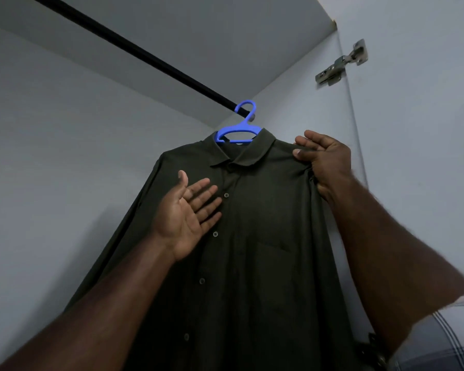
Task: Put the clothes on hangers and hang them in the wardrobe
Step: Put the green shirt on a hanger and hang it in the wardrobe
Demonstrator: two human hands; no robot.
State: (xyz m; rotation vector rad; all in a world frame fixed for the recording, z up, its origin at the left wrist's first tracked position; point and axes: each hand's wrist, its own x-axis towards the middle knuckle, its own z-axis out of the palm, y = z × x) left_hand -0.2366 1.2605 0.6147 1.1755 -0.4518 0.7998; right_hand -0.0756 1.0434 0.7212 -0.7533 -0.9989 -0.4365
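Note:
A dark green button-up shirt hangs on a blue plastic hanger, whose hook sits over the black wardrobe rail near its right end. My left hand is flat and palm-up, fingers straight, against the shirt's chest beside the button placket. My right hand is at the shirt's right shoulder, thumb and fingers pinching the fabric at the shoulder seam.
Grey wardrobe walls close in on the left, back and right. A metal door hinge is fixed high on the right panel, and a second hinge shows low at the right. The rail to the left of the hanger carries nothing.

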